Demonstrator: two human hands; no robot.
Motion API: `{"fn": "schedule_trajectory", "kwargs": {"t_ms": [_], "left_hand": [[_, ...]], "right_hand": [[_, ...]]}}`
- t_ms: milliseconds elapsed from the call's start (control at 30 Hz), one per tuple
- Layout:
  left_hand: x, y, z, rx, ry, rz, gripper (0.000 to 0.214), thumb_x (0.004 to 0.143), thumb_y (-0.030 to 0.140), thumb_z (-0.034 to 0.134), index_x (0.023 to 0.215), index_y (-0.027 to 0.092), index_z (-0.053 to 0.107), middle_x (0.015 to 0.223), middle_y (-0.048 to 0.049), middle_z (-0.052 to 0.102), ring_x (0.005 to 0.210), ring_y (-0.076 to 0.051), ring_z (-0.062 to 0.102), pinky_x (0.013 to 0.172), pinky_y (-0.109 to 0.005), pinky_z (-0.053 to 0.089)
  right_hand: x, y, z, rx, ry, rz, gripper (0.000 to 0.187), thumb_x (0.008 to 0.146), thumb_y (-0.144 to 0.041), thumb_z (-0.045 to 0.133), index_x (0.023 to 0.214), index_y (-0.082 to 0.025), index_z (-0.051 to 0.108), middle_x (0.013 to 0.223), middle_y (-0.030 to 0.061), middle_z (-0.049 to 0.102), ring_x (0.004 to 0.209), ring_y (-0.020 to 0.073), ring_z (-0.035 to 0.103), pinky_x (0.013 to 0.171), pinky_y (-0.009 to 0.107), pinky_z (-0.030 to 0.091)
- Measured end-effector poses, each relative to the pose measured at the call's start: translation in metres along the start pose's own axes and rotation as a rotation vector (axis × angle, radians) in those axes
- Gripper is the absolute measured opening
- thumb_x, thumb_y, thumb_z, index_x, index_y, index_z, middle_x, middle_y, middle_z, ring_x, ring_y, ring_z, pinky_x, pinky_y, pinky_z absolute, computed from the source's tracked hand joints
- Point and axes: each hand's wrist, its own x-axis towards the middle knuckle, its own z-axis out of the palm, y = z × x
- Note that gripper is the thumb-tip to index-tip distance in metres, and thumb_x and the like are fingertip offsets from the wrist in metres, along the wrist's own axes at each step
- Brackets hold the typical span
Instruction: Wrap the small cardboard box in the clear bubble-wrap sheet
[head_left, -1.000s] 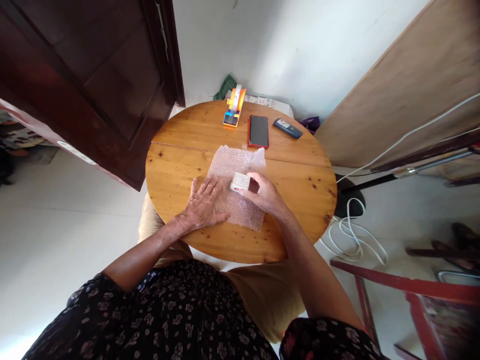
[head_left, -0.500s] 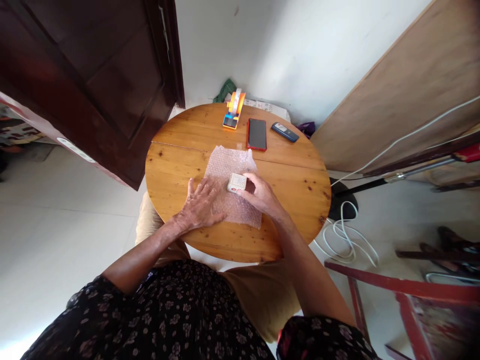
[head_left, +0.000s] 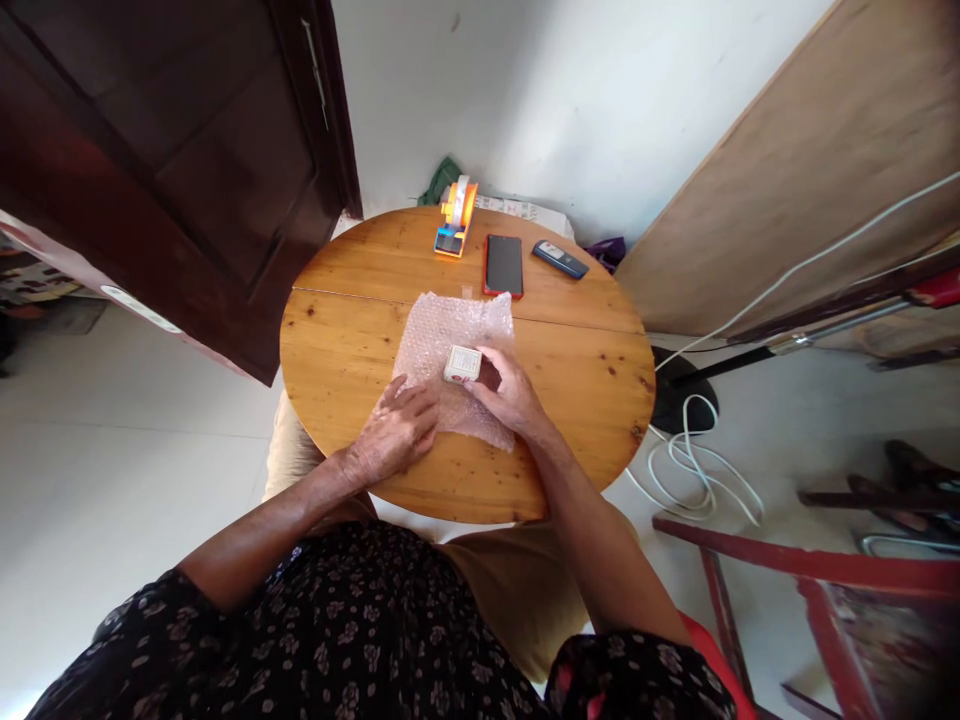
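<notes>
A sheet of pinkish bubble wrap (head_left: 442,325) lies flat on the round wooden table (head_left: 337,345). On its middle rests a small pale box (head_left: 463,364) with printing on top and a red mark on the side. My right hand (head_left: 510,392) grips the box from the right, thumb in front and fingers behind. At the sheet's lower left corner, my left hand (head_left: 396,430) has its fingers bent and closed over the wrap's edge; its thumb is hidden beneath the hand.
Toward the back of the table stand an orange tape dispenser (head_left: 457,215), a red-edged phone (head_left: 503,266) and a dark blue handset (head_left: 560,259). A red chair frame (head_left: 795,560) and a coiled white cable (head_left: 694,460) are on the right. A dark door (head_left: 225,150) is on the left.
My left hand has gone from lying flat with fingers spread to curled, drawn back toward the sheet's lower left corner. My right hand still holds the box. The view has shifted slightly.
</notes>
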Motion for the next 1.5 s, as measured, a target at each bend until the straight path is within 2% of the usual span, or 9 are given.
{"fn": "schedule_trajectory", "kwargs": {"t_ms": [167, 333, 433, 533, 633, 833, 1167, 1333, 1500], "left_hand": [[0.009, -0.002, -0.011, -0.034, 0.091, -0.007, 0.018, 0.088, 0.015, 0.054, 0.082, 0.021, 0.07, 0.113, -0.0067, 0.076, 0.116, -0.023, 0.066, 0.12, -0.052, 0.036], [0.05, -0.004, -0.041, 0.001, 0.188, -0.12, 0.016, 0.086, 0.016, 0.054, 0.079, 0.02, 0.067, 0.083, -0.0029, 0.076, 0.082, -0.018, 0.07, 0.114, -0.046, 0.042], [0.08, -0.01, -0.047, 0.036, 0.161, -0.258, 0.012, 0.084, 0.02, 0.057, 0.079, 0.021, 0.069, 0.074, -0.004, 0.072, 0.08, -0.022, 0.069, 0.097, -0.041, 0.052], [0.097, -0.02, -0.044, 0.003, 0.109, -0.367, 0.011, 0.083, 0.023, 0.058, 0.081, 0.021, 0.069, 0.077, -0.0054, 0.073, 0.084, -0.024, 0.069, 0.084, -0.038, 0.055], [0.097, -0.03, -0.039, -0.178, 0.099, -0.384, 0.015, 0.084, 0.032, 0.062, 0.091, 0.02, 0.069, 0.09, -0.0052, 0.075, 0.083, -0.021, 0.069, 0.083, -0.036, 0.054], [0.094, -0.04, -0.027, -0.491, 0.061, -0.263, 0.06, 0.076, 0.031, 0.072, 0.133, 0.022, 0.057, 0.115, -0.0057, 0.072, 0.09, -0.017, 0.067, 0.08, -0.03, 0.054], [0.105, -0.038, -0.013, -0.631, 0.03, -0.307, 0.048, 0.076, 0.02, 0.062, 0.124, 0.018, 0.066, 0.112, -0.0066, 0.071, 0.095, -0.018, 0.067, 0.079, -0.028, 0.056], [0.105, -0.033, -0.019, -0.691, -0.031, -0.342, 0.034, 0.074, 0.019, 0.059, 0.105, 0.015, 0.073, 0.103, -0.005, 0.072, 0.087, -0.017, 0.065, 0.078, -0.028, 0.054], [0.102, -0.033, -0.02, -0.777, -0.051, -0.343, 0.026, 0.074, 0.024, 0.06, 0.094, 0.014, 0.073, 0.083, -0.0007, 0.068, 0.068, -0.011, 0.056, 0.062, -0.022, 0.045]], "right_hand": [[-0.004, -0.005, -0.013, 0.152, -0.026, 0.062, 0.058, 0.079, -0.048, 0.069, 0.132, -0.026, 0.059, 0.138, 0.0087, 0.064, 0.128, 0.0293, 0.058, 0.112, 0.047, 0.042], [-0.004, -0.006, -0.035, 0.455, -0.043, 0.049, 0.062, 0.079, -0.072, 0.061, 0.121, -0.026, 0.064, 0.133, 0.008, 0.067, 0.13, 0.0296, 0.058, 0.11, 0.045, 0.045], [-0.002, -0.007, -0.034, 0.484, -0.034, 0.102, 0.067, 0.068, -0.066, 0.074, 0.12, -0.025, 0.064, 0.125, 0.0084, 0.07, 0.119, 0.0293, 0.063, 0.103, 0.043, 0.049], [-0.001, -0.008, -0.022, 0.418, 0.087, 0.225, 0.051, 0.068, -0.052, 0.076, 0.109, -0.022, 0.067, 0.103, 0.0056, 0.074, 0.095, 0.0251, 0.069, 0.088, 0.04, 0.054], [0.001, -0.008, -0.01, 0.361, 0.194, 0.243, 0.033, 0.073, -0.047, 0.068, 0.091, -0.02, 0.069, 0.088, 0.003, 0.073, 0.083, 0.0217, 0.066, 0.079, 0.035, 0.053], [0.002, -0.009, -0.006, 0.318, 0.235, 0.282, 0.025, 0.073, -0.045, 0.064, 0.079, -0.021, 0.063, 0.073, -0.0009, 0.064, 0.067, 0.0166, 0.057, 0.064, 0.029, 0.046], [-0.003, -0.022, -0.013, 0.379, 0.186, 0.313, 0.021, 0.068, -0.04, 0.067, 0.074, -0.022, 0.061, 0.067, -0.0025, 0.059, 0.06, 0.0145, 0.052, 0.059, 0.028, 0.042], [-0.003, -0.021, -0.013, 0.411, 0.178, 0.282, 0.024, 0.07, -0.042, 0.067, 0.08, -0.02, 0.063, 0.067, -0.0024, 0.061, 0.06, 0.0137, 0.053, 0.058, 0.027, 0.042], [-0.004, -0.015, -0.012, 0.434, 0.207, 0.239, 0.023, 0.072, -0.042, 0.068, 0.076, -0.02, 0.062, 0.065, -0.0034, 0.058, 0.059, 0.0122, 0.051, 0.055, 0.024, 0.039]]}}
